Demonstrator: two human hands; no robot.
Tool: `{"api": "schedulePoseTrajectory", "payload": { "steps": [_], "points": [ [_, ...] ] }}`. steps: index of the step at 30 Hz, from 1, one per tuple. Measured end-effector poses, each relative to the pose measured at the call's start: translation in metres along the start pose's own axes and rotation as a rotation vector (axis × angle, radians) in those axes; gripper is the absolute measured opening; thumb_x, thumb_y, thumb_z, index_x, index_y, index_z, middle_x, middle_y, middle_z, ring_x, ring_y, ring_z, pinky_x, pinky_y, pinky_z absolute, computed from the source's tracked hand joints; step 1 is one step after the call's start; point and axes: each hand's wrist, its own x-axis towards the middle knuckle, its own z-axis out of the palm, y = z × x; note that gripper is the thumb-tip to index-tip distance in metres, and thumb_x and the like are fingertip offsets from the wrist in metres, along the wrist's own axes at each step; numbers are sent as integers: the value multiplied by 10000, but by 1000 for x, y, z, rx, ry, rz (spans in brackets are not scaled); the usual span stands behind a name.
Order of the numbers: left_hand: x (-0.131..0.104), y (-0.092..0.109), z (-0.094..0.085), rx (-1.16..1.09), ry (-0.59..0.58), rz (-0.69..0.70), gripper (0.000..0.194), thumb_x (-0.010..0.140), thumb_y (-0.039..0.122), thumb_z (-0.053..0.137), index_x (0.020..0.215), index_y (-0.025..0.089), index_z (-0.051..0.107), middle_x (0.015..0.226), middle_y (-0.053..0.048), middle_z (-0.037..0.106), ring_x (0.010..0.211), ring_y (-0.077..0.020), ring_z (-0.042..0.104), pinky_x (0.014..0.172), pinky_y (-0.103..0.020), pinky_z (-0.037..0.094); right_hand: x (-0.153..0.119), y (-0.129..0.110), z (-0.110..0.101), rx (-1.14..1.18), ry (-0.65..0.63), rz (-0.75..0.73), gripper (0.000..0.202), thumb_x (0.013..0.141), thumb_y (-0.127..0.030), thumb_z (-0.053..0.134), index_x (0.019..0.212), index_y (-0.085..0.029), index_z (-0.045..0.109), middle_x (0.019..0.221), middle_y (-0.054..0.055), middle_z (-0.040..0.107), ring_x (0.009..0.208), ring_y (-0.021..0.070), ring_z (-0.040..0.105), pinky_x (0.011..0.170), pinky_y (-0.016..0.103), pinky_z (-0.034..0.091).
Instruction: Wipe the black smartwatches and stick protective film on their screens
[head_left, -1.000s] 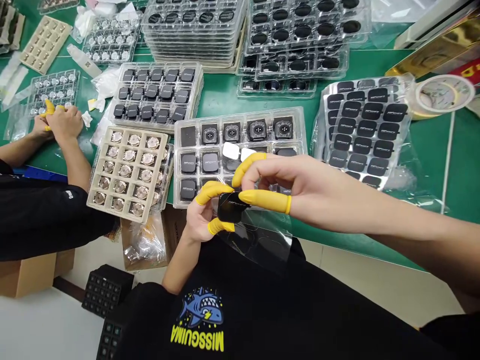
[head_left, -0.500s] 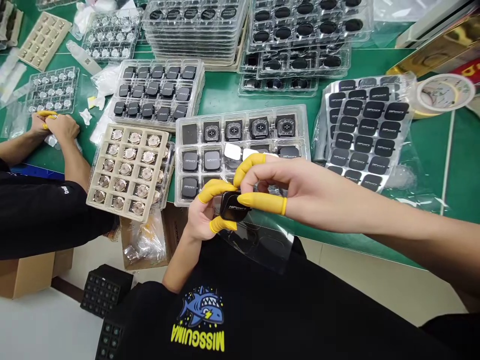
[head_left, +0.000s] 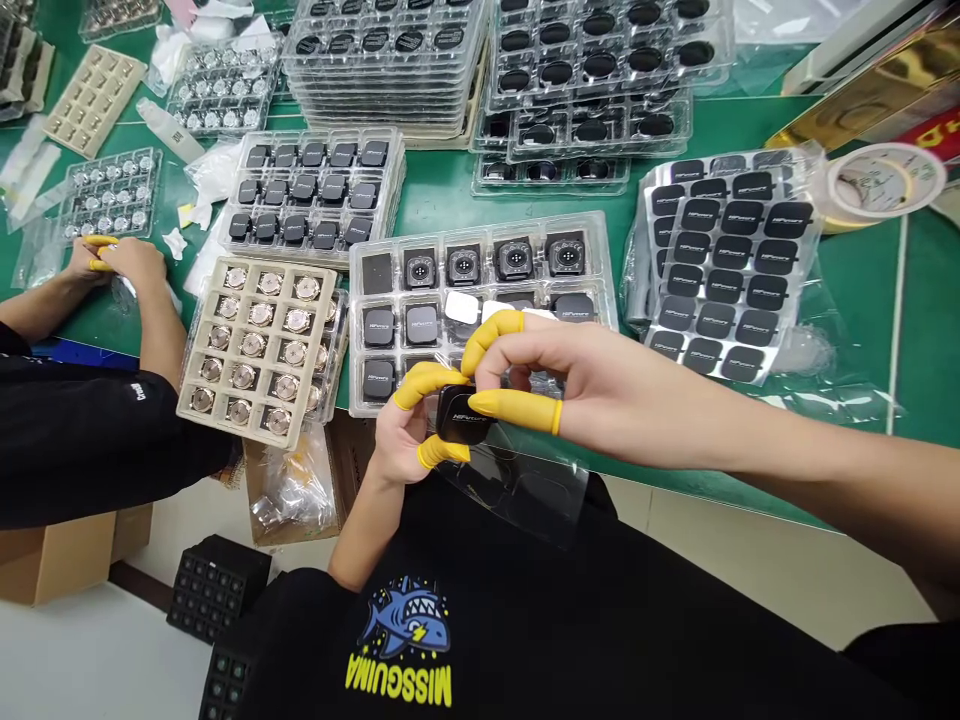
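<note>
My left hand (head_left: 401, 430) grips a black square smartwatch (head_left: 454, 420) by its edges, between finger and thumb in yellow finger cots. Pale "HiFuture" lettering shows on its dark face. From the right, my right hand (head_left: 547, 380) pinches the upper right edge, its yellow-cotted thumb lying over part of the face; whether a thin film is also between the fingers cannot be seen. A clear plastic film (head_left: 540, 495) with rounded outlines hangs below the watch. Just behind both hands lies a clear tray (head_left: 607, 270) of square watches, partly covered by my right hand.
A sheet of black HiFuture stickers (head_left: 731, 270) lies right, beside a tape roll (head_left: 885, 185). Stacked clear trays (head_left: 382, 85) stand behind. A beige tray (head_left: 255, 350) of round watches sits left. Further left are a co-worker's hands (head_left: 120, 265). An open carton (head_left: 292, 490) stands below.
The view has shifted slightly. Both hands keep nearly the same grip on the smartwatch, and the right thumb stays on its face.
</note>
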Motion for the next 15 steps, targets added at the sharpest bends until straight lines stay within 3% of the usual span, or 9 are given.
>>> {"api": "schedulePoseTrajectory", "payload": {
  "steps": [5, 15],
  "points": [
    [1, 2, 1, 3, 10, -8, 784, 809, 805, 959, 1388, 296, 816, 1184, -78, 750, 1093, -262, 773, 907, -382, 678, 0, 1, 2, 0, 6, -15, 203, 1045, -404, 798, 893, -275, 762, 990, 35, 770, 876, 226, 675, 696, 370, 543],
    [-1, 1, -2, 22, 6, 5, 763, 834, 786, 951, 1406, 301, 810, 1219, -84, 770, 1125, -270, 778, 994, -409, 662, 0, 3, 3, 3, 10, -28, 223, 1046, -411, 805, 893, -261, 746, 1003, 48, 768, 878, 227, 678, 693, 362, 540]
  ]
}}
